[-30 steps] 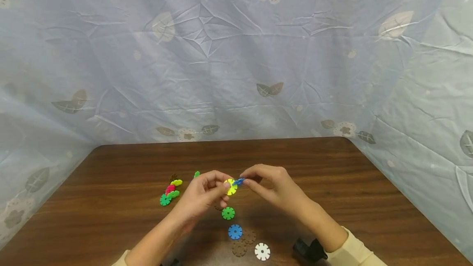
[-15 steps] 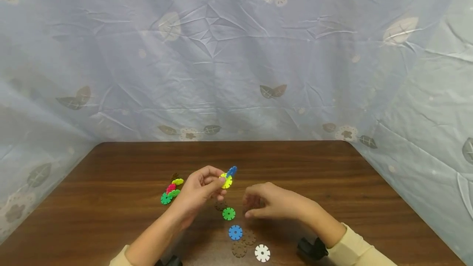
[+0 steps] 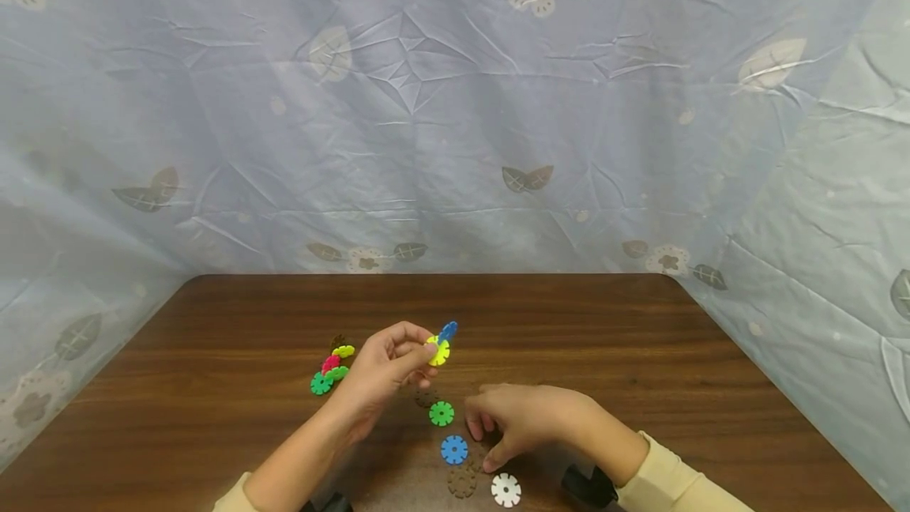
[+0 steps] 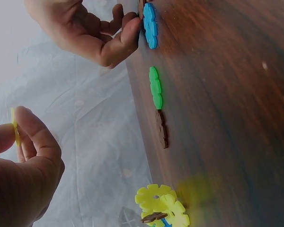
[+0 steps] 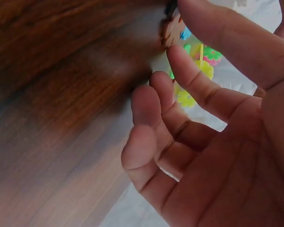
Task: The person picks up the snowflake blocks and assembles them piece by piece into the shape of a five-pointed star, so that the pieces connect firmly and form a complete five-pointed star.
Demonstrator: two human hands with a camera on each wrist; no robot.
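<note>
Two joined discs were raised above the counter [image 3: 611, 338]: the left hand [image 3: 384, 366] had the yellow disc [image 3: 442, 352] pinched by one side, probably so the slotted-in blue disc [image 3: 448, 331] stood free. We saw the right hand [image 3: 529, 417] low, its fingers loosely bent and parted about a brown disc [image 3: 476, 461] (whether they touched it, we couldn't tell). The green disc [image 3: 441, 414] and white disc [image 3: 506, 489] lay flat toward the near edge, likely for easy reach; a joined cluster [image 3: 330, 364] sat nearer the left edge, presumably out of the way.
</note>
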